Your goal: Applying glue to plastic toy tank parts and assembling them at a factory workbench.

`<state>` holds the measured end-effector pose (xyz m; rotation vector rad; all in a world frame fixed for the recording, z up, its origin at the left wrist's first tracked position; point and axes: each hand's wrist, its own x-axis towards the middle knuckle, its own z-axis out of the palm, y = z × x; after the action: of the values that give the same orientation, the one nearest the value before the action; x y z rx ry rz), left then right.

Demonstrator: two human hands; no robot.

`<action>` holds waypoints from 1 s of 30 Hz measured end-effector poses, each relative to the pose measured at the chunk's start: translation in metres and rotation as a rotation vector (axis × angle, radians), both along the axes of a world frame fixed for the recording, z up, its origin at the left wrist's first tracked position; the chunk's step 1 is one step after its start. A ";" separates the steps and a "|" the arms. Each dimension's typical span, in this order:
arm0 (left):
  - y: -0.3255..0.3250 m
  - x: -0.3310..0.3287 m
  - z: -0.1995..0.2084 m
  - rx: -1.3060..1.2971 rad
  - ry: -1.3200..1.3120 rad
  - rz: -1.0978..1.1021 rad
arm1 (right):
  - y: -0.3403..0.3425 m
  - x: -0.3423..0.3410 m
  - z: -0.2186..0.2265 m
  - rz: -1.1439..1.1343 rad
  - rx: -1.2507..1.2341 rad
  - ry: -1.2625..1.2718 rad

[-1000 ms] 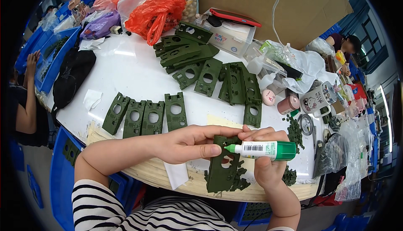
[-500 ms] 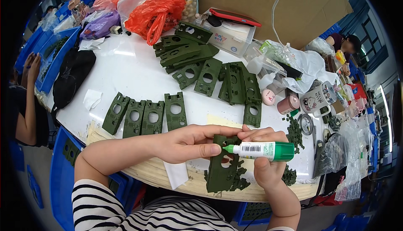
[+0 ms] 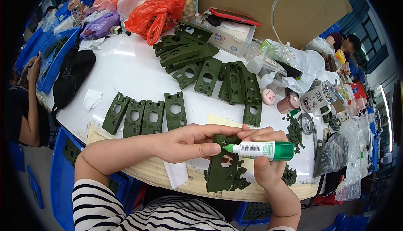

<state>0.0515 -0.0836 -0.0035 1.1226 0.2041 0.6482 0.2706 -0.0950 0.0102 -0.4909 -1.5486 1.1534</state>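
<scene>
My left hand [image 3: 193, 143] grips the far end of a dark green plastic toy tank hull [image 3: 219, 170], thumb on its upper face. In my right hand [image 3: 268, 168] is a glue bottle [image 3: 260, 150], white with a green band and a green pointed nozzle. It lies nearly level, its tip pointing left at the hull close to my left thumb; whether the tip touches I cannot tell. A round hole in the hull is partly visible below the bottle. Small dark green pieces [image 3: 239, 180] lie heaped beside and under the hull's right edge.
Several tank hulls [image 3: 153, 115] stand in a row to the left, with more piled [image 3: 208, 75] farther back. Small green parts [image 3: 294, 134] are scattered at right, near a mug [image 3: 315, 101] and tape roll [image 3: 306, 123]. A black cap [image 3: 72, 77] lies left. Blue bins [image 3: 63, 164] sit below the table edge.
My hands, the hull and the glue bottle stay almost exactly in place. At the far left, another person's hand and arm have shifted slightly.
</scene>
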 end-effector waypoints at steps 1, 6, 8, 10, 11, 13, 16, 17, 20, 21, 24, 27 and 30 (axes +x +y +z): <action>0.001 0.000 0.000 0.007 0.001 -0.005 | 0.000 0.000 0.000 -0.004 0.002 -0.003; -0.001 -0.001 0.000 -0.042 0.005 -0.012 | 0.001 0.000 0.002 -0.024 -0.044 0.057; 0.000 -0.002 0.002 -0.039 0.024 -0.002 | 0.002 0.002 0.004 -0.048 -0.055 0.070; 0.001 -0.003 0.003 -0.033 0.021 -0.015 | 0.003 0.003 0.004 -0.057 -0.070 0.091; 0.001 -0.003 0.003 -0.030 0.020 -0.022 | 0.003 0.004 0.004 -0.062 -0.078 0.102; 0.001 -0.003 0.003 -0.032 -0.006 -0.024 | 0.003 0.004 0.005 -0.059 -0.079 0.112; 0.001 -0.003 0.004 -0.035 -0.028 -0.033 | 0.003 0.005 0.006 -0.053 -0.075 0.103; 0.002 -0.003 0.004 -0.036 -0.032 -0.036 | 0.004 0.005 0.006 -0.051 -0.074 0.096; 0.001 -0.003 0.005 -0.043 -0.049 -0.039 | 0.004 0.005 0.005 -0.050 -0.069 0.097; 0.001 -0.003 0.005 -0.043 -0.049 -0.038 | 0.004 0.005 0.006 -0.051 -0.067 0.094; 0.000 -0.003 0.004 -0.043 -0.054 -0.041 | 0.004 0.004 0.006 -0.055 -0.065 0.088; 0.001 -0.003 0.003 -0.042 -0.059 -0.050 | 0.004 0.005 0.005 -0.061 -0.073 0.087; 0.001 -0.003 0.004 -0.030 -0.055 -0.049 | 0.003 0.004 0.006 -0.065 -0.082 0.091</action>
<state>0.0488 -0.0825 0.0006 1.0763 0.1386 0.6295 0.2749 -0.0918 0.0164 -0.5320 -1.4015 1.1764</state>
